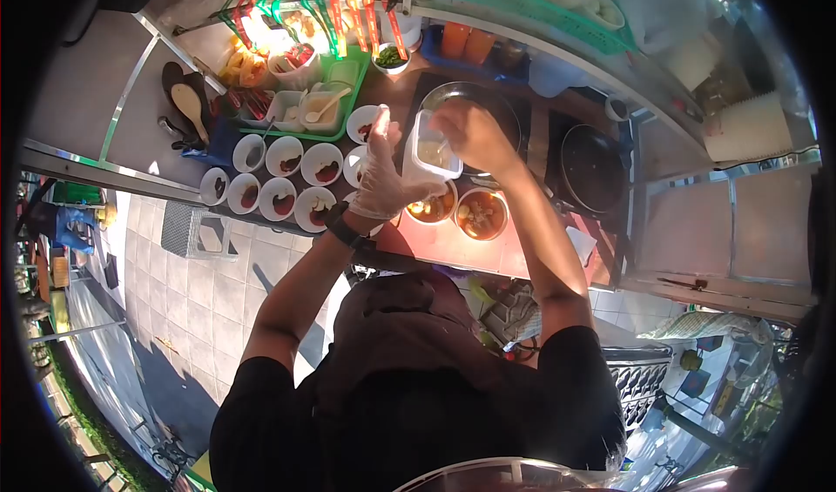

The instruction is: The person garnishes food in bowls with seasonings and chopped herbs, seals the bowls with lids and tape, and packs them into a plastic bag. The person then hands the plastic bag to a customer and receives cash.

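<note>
The person's gloved left hand [380, 174] is open, fingers raised and thumb stretched out beside the near end of a white tub [418, 148]; whether it touches is unclear. The right hand [468, 131] curls over the tub's far end, its grip too blurred to tell. Something pale lies inside. Nearer the person, two bowls [481, 238] contain orange-red food; leftward, white bowls [281, 147], several holding dark red portions, line the counter [418, 250].

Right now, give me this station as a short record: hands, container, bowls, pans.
Left hand: gloved, beside the white container; grip unclear
Right hand: blurred, at the container's right side
Orange-filled bowls: two, nearer the person than the container
White bowls: rows at left, several with red contents
Pans: one beyond the container, one farther right
</note>
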`<control>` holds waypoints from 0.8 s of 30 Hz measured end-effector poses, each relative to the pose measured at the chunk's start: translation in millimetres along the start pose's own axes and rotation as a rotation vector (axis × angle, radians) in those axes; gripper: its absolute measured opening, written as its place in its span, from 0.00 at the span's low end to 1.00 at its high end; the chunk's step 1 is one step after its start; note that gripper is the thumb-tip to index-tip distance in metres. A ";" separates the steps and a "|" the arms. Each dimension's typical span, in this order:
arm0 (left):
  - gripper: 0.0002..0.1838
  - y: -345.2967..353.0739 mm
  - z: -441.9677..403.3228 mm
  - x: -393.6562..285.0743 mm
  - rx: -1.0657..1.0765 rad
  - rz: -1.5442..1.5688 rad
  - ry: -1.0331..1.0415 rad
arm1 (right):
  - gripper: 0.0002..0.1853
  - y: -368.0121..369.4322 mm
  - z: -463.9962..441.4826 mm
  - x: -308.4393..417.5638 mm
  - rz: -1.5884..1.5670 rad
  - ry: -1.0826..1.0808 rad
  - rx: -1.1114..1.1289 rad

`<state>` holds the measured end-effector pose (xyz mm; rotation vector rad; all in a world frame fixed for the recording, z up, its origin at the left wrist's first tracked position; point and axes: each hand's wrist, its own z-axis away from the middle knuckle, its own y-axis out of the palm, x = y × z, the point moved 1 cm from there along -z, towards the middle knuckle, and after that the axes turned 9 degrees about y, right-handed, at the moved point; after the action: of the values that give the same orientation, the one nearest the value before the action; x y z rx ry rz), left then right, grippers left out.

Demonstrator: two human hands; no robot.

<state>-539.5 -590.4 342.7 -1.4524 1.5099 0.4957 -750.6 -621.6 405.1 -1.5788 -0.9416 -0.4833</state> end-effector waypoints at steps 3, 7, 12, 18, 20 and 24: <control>0.73 -16.3 14.2 4.5 -0.136 -0.068 -0.076 | 0.05 33.5 -82.0 -51.3 0.152 0.004 -0.094; 0.57 -47.0 72.7 -18.4 0.150 0.035 -0.130 | 0.06 76.8 -153.2 -97.5 0.519 -0.017 -0.057; 0.42 -83.2 126.2 -54.5 0.298 0.386 -0.441 | 0.10 107.1 -215.3 -137.2 0.262 -0.029 -0.003; 0.32 -100.2 138.7 -57.9 0.279 0.360 -0.532 | 0.15 140.7 -269.3 -216.2 0.212 -0.126 0.068; 0.31 -101.8 141.3 -50.7 0.253 0.359 -0.525 | 0.11 144.4 -264.4 -210.5 0.234 -0.232 -0.048; 0.26 -103.9 126.5 -47.7 0.235 0.362 -0.483 | 0.09 137.7 -261.2 -196.6 0.290 -0.197 -0.093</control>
<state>-407.1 -483.8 355.5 -0.8025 1.3790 0.7934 -709.1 -930.1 235.1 -1.8376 -0.8267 -0.1724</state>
